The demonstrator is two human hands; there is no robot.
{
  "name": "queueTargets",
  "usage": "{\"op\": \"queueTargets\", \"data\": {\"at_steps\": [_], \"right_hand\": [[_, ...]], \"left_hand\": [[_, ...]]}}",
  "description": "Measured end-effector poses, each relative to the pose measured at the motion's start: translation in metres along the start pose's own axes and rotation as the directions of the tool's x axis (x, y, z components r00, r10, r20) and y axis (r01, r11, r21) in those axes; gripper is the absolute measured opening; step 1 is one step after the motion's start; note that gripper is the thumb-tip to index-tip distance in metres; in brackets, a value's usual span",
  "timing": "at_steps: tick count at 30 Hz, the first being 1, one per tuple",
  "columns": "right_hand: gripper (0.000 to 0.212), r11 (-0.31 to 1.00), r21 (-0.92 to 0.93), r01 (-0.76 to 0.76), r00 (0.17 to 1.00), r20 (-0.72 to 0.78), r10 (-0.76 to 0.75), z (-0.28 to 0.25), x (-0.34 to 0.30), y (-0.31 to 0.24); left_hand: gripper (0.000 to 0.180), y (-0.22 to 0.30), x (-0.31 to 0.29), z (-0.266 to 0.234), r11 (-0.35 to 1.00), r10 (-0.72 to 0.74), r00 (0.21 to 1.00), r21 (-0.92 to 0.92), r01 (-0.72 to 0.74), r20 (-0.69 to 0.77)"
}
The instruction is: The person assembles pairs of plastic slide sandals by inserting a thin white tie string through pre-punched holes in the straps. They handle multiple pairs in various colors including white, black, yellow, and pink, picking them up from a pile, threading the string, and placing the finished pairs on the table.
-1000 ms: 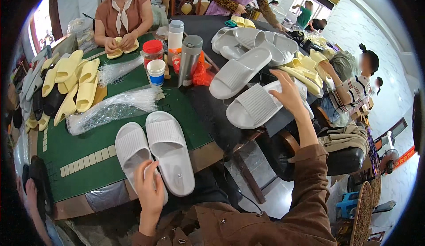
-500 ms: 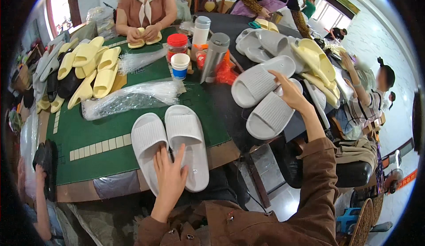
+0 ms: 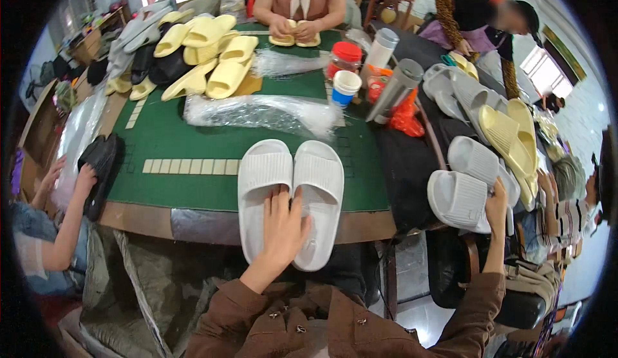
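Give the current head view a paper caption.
Left hand on two pale-grey ribbed slide sandals at the edge of a green-topped table, right hand at another pale-grey ribbed pair.

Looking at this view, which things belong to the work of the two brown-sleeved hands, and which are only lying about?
In the work:
- left hand, at the nearest pair of light grey slides
- right hand, at another light grey pair

Apparently just lying about:
- red-lidded jar
- blue-and-white cup
- metal bottle
- grey-lidded white bottle
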State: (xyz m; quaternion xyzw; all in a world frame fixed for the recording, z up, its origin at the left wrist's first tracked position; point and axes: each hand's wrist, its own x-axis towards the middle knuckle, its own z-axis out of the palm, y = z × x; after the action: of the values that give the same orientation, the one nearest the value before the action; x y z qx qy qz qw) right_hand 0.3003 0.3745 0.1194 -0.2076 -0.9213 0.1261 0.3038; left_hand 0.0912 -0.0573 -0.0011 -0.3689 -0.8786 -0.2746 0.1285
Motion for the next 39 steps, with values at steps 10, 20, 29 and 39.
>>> {"op": "queueTargets", "data": {"at_steps": [10,20,29,39], "right_hand": [[0.045,0.910,0.334,-0.245,0.964,-0.015,0.265,0.002,-0.023,-0.029],[0.034,0.877,0.431,-0.214,0.940,0.335,0.064,0.048,-0.031,-0.198],[0.039,0.833,0.484,-0.268,0.875,0.484,0.000,0.174,-0.043,-0.244],[0.040,0.808,0.543,-0.229,0.866,0.492,-0.086,0.232,-0.045,-0.272]], "left_hand": [[0.047,-0.196,-0.019,-0.092,0.947,-0.284,0.952,0.124,0.297,-0.116],[0.036,-0.334,-0.021,-0.138,0.662,-0.459,0.822,0.488,0.569,-0.336],[0.040,-0.328,-0.029,-0.145,0.704,-0.372,0.772,0.385,0.597,-0.516],[0.041,-0.114,0.020,-0.087,0.965,-0.194,0.976,-0.196,0.172,-0.101]]}}
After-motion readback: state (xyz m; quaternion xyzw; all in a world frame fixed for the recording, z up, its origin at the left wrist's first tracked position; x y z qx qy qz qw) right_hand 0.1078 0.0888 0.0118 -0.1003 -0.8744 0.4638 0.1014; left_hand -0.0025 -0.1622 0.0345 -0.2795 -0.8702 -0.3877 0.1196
